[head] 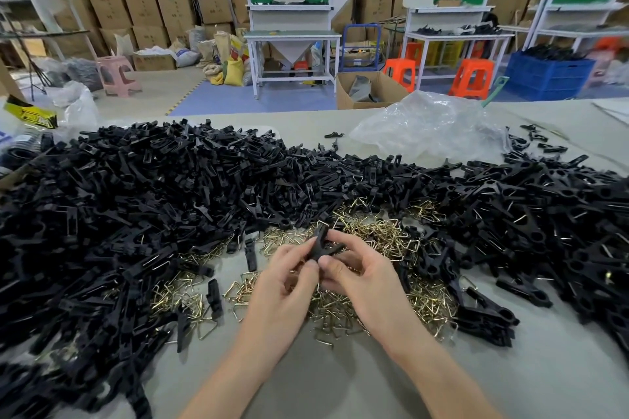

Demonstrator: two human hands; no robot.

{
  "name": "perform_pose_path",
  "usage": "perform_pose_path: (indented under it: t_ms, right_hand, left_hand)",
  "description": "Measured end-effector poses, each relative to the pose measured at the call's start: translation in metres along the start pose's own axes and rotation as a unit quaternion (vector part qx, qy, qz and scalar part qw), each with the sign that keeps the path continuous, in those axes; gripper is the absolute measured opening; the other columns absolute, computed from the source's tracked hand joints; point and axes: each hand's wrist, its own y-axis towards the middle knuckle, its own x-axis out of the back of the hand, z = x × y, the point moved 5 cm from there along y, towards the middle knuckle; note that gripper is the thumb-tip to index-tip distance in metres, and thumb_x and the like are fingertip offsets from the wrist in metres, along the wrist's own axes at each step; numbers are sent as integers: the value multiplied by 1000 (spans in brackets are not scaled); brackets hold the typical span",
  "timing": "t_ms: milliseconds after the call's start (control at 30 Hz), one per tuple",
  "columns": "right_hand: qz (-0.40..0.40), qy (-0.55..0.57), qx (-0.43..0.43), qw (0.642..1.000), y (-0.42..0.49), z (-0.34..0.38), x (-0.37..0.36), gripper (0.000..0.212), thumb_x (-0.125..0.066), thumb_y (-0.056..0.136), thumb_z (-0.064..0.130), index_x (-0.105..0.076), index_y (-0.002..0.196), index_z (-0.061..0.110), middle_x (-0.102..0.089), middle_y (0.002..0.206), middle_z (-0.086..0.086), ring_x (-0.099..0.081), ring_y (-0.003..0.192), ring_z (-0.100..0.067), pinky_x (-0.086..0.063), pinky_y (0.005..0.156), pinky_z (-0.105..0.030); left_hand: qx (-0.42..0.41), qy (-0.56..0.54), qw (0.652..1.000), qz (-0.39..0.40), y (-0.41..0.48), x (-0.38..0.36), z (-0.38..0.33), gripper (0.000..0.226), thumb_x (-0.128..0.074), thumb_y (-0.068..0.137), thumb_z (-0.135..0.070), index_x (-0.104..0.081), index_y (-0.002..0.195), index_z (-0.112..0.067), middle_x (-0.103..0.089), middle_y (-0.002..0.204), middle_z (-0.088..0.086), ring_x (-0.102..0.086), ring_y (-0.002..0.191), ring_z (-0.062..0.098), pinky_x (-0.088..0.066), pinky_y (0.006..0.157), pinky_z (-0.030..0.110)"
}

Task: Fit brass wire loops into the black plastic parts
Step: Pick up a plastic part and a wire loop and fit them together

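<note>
Both hands, left hand (289, 277) and right hand (360, 277), pinch one black plastic part (320, 243); a slipping grip could drop it among the brass wire loops (381, 235).

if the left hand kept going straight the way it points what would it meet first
The black plastic part it pinches together with the right hand. Past that, the left hand would probably reach the pile of brass wire loops beyond, though depth is unclear.
</note>
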Motion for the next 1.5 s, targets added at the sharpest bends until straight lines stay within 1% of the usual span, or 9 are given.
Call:
perform_pose_path:
  t_ms: [133, 367, 567, 667, 833, 1100, 1300, 1400, 1500]
  right_hand:
    - [6, -2, 6, 1000, -1, 4, 3, 28, -65, 99, 10, -76, 111, 33, -77, 103, -3, -73, 104, -20, -60, 85, -27]
    - [11, 19, -14, 1000, -1, 2, 4, 21, -71, 94, 8, -76, 96, 29, -79, 95, -8, -76, 94, -19, -59, 81, -23]
    - [-21, -151, 78, 985, -5, 16, 15, 25, -63, 98, 37, -58, 120, 48, -73, 108, 13, -68, 105, -6, -54, 89, -22]
    - [-87, -330, 180, 922, -9, 32, 27, 25, -51, 99, 44, -61, 122, 45, -66, 115, 25, -56, 116, 3, -42, 95, -12]
    - [-7, -620, 98, 778, -2, 5, 26, 40, -44, 96, 58, -60, 130, 44, -48, 134, 23, -33, 128, -8, -28, 108, -31]
    - [-11, -597, 147, 788, -5, 15, 26, 19, -53, 97, 49, -68, 103, 40, -64, 104, 26, -43, 102, -4, -37, 96, -28]
    - [-83, -397, 116, 907, -6, 27, 37, 8, -61, 98, 40, -68, 98, 37, -68, 94, 26, -60, 71, 10, -43, 67, -10]
    - [-113, -327, 104, 932, -3, 26, 42, 6, -64, 96, 39, -70, 95, 37, -64, 109, 30, -56, 102, 16, -39, 86, -3]
    - [-139, -252, 91, 953, -1, 25, 48, 5, -68, 94, 37, -73, 93, 37, -71, 97, 22, -65, 91, 1, -47, 79, -8]
  left_hand:
    - [-45, 69, 997, 14, -1, -5, -3, 52, -62, 97, -10, -52, 128, -49, -59, 103, -9, -62, 88, 13, -51, 77, 19]
    - [-67, 152, 985, -40, -1, 3, -2, 54, -74, 87, -11, -56, 125, -45, -62, 107, -29, -57, 104, -11, -41, 87, 4]
    - [-46, 133, 987, -80, 3, 11, 1, 39, -69, 92, -20, -58, 114, -50, -64, 105, -29, -59, 101, -7, -43, 84, 9]
    - [15, 95, 989, -114, 5, 19, 9, 37, -69, 93, -24, -55, 102, -58, -62, 103, -35, -59, 97, -7, -42, 78, 6]
    - [18, 114, 988, -99, 5, 14, 11, 36, -67, 94, -30, -52, 104, -61, -61, 106, -36, -56, 105, -11, -41, 83, 5]
    - [10, 118, 988, -99, 4, 14, 12, 34, -67, 94, -31, -54, 108, -59, -62, 111, -32, -60, 103, -2, -50, 95, 30]
    - [0, 138, 986, -97, 3, 14, 9, 30, -63, 96, -31, -58, 122, -46, -60, 113, -30, -57, 108, -5, -50, 97, 33]
    - [-7, 154, 984, -92, 3, 13, 7, 33, -62, 97, -28, -59, 129, -37, -58, 115, -30, -55, 109, -6, -49, 98, 33]
    - [-19, 154, 985, -79, 2, 12, 3, 35, -62, 97, -25, -58, 129, -39, -57, 113, -32, -55, 106, -7, -47, 94, 24]
